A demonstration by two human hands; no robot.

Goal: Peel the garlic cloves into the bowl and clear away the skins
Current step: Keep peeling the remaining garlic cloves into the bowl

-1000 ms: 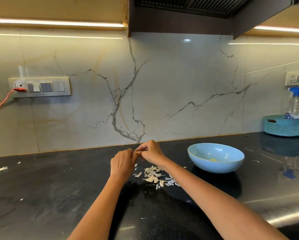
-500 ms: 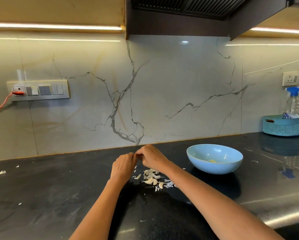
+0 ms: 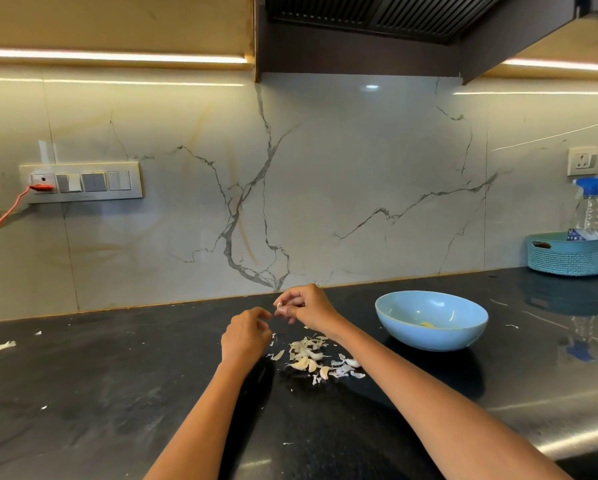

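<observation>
The glossy black stone surface [image 3: 100,393] runs the full width under a veined pale marble backsplash [image 3: 325,188]. At its far right corner stands a teal woven plastic basket [image 3: 572,259] holding a clear spray bottle with a blue trigger top [image 3: 590,206]; a blue-and-white label on a packet beside the bottle is too small to read. A round light-blue ceramic bowl [image 3: 429,336] sits right of centre, near the back edge, with one small yellowish peeled clove [image 3: 427,324] inside. Just left of the bowl, a heap of unpeeled garlic cloves and papery white skins [image 3: 313,358] lies on the surface. Above the heap, the right hand [image 3: 308,306] pinches a garlic clove [image 3: 281,307] in a curled grip. The left hand [image 3: 245,336], fingers curled, seems to nip a bit of skin at its fingertips, touching that clove. Stray skin flakes [image 3: 4,345] lie near the left edge.
</observation>
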